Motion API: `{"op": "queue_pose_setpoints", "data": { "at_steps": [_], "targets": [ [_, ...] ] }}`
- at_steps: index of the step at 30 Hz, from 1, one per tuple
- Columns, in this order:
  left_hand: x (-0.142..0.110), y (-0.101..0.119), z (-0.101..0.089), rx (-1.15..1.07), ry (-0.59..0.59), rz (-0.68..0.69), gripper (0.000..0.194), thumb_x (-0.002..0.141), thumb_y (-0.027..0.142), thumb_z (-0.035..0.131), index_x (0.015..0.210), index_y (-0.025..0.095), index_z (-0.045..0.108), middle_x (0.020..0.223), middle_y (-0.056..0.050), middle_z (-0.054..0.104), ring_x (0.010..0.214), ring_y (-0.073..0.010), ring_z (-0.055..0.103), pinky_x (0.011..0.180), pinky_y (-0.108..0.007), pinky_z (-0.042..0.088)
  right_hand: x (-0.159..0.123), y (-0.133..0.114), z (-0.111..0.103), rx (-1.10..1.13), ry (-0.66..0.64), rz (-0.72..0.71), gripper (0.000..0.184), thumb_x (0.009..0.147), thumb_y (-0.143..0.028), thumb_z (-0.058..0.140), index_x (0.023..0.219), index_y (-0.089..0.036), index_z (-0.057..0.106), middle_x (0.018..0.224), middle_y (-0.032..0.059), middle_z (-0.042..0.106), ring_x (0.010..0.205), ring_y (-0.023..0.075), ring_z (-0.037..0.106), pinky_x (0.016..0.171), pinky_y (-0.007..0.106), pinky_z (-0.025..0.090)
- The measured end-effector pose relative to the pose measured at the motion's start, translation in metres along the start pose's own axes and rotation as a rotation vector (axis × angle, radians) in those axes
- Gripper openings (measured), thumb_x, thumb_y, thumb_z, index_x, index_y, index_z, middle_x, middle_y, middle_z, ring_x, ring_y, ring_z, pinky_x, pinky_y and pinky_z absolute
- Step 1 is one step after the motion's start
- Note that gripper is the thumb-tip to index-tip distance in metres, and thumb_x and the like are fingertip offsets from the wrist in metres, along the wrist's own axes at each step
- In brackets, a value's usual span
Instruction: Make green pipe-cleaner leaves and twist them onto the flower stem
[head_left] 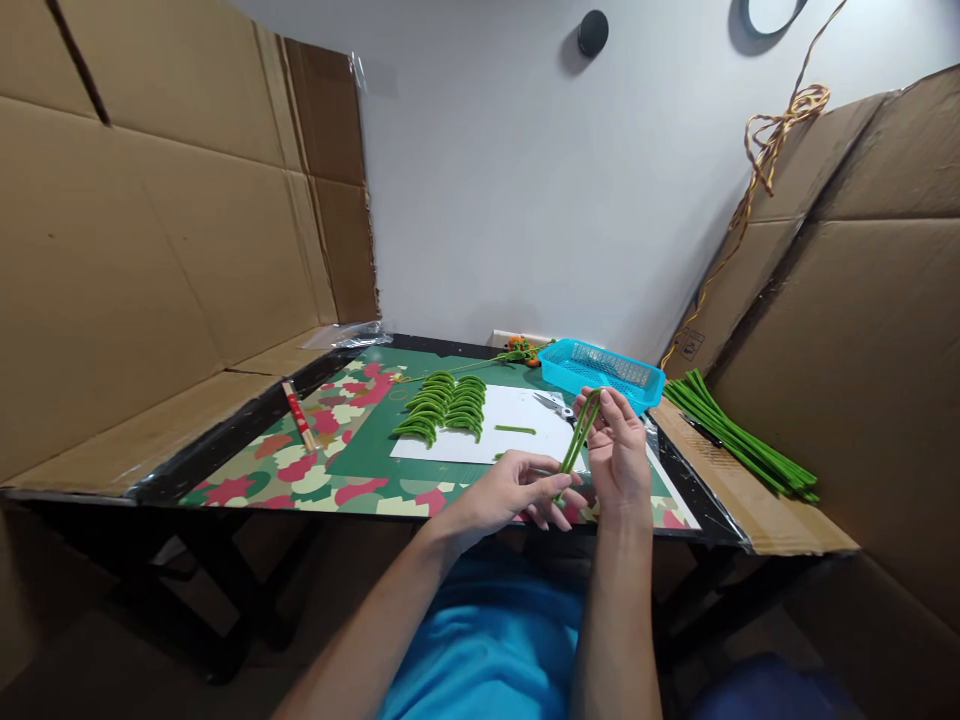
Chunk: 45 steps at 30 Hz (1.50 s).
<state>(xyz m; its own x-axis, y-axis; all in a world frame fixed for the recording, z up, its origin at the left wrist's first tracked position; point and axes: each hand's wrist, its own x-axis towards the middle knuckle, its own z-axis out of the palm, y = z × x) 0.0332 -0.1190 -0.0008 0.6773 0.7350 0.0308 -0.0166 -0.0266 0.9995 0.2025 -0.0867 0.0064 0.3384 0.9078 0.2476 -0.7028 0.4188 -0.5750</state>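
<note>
The right hand (616, 440) pinches the upper end of a green stem (580, 436) between thumb and fingers, where it doubles over into a narrow loop. The left hand (536, 488), nearer and lower, grips the same stem close to its lower end, so the piece slants between the two hands above the near edge of a white sheet (517, 403). It looks only part-shaped: folded, but not curved like the finished-looking ones.

Just left of the hands, on the sheet, lies a short straight green piece (515, 430), apparently unworked; another green bit near the left hand is too hidden to judge. Farther left, the curved green pieces (424, 408) rest in two neat columns, partly on the sheet and partly on the patterned mat (352, 400) that covers the counter (442, 345). These seem to be the done share, a good number already.

Beyond the right hand, scissors (551, 404) lie on the sheet, with a blue basket (600, 349) farther back. To the right, a bundle of long green stems (739, 440) lies on cardboard (795, 530), straight and uncurved; judging by it, plenty of material is left to work.
</note>
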Motion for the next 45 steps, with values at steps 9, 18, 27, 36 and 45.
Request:
{"op": "queue_pose_setpoints", "data": {
  "at_steps": [9,18,27,36,45],
  "targets": [
    [0.000,-0.005,-0.001,-0.043,0.009,0.002,0.042,0.092,0.050,0.077,0.098,0.009,0.080,0.101,-0.020,0.083,0.071,-0.0193,0.079,0.059,-0.020,0.052,0.000,0.004,-0.001,-0.008,-0.009,0.049,0.029,0.070,-0.022,0.095,0.094,-0.016,0.079,0.089,0.0040,0.082,0.087,0.0169,0.079,0.095,0.034,0.063],
    [-0.002,-0.006,0.000,-0.114,-0.012,-0.001,0.043,0.084,0.051,0.085,0.090,0.008,0.081,0.093,-0.018,0.083,0.068,-0.0216,0.079,0.068,-0.028,0.062,0.004,0.010,-0.009,0.011,0.000,0.061,0.025,0.070,-0.021,0.095,0.090,-0.016,0.080,0.090,0.0030,0.082,0.086,0.0147,0.078,0.099,0.032,0.061],
    [-0.001,-0.007,0.000,-0.131,0.002,-0.002,0.045,0.083,0.052,0.085,0.088,0.008,0.081,0.090,-0.018,0.083,0.067,-0.0216,0.079,0.066,-0.028,0.063,-0.002,0.006,-0.004,-0.066,-0.084,0.141,0.039,0.084,-0.048,0.086,0.103,-0.015,0.078,0.103,0.0115,0.083,0.096,0.0220,0.080,0.094,0.037,0.063],
    [-0.002,-0.003,0.000,-0.053,-0.002,0.013,0.042,0.088,0.050,0.081,0.089,0.008,0.082,0.092,-0.019,0.083,0.070,-0.0202,0.078,0.064,-0.024,0.060,-0.002,0.003,-0.002,-0.056,-0.062,0.161,0.036,0.084,-0.050,0.085,0.085,-0.015,0.077,0.079,0.0046,0.080,0.069,0.0165,0.076,0.074,0.031,0.062],
    [-0.001,-0.004,0.000,-0.057,-0.010,0.003,0.041,0.088,0.050,0.080,0.090,0.010,0.083,0.095,-0.018,0.083,0.071,-0.0194,0.078,0.064,-0.024,0.060,-0.003,0.002,-0.004,-0.065,-0.094,0.087,0.033,0.087,-0.048,0.084,0.087,-0.016,0.078,0.079,0.0031,0.079,0.070,0.0152,0.075,0.076,0.031,0.061]
  ]
}}
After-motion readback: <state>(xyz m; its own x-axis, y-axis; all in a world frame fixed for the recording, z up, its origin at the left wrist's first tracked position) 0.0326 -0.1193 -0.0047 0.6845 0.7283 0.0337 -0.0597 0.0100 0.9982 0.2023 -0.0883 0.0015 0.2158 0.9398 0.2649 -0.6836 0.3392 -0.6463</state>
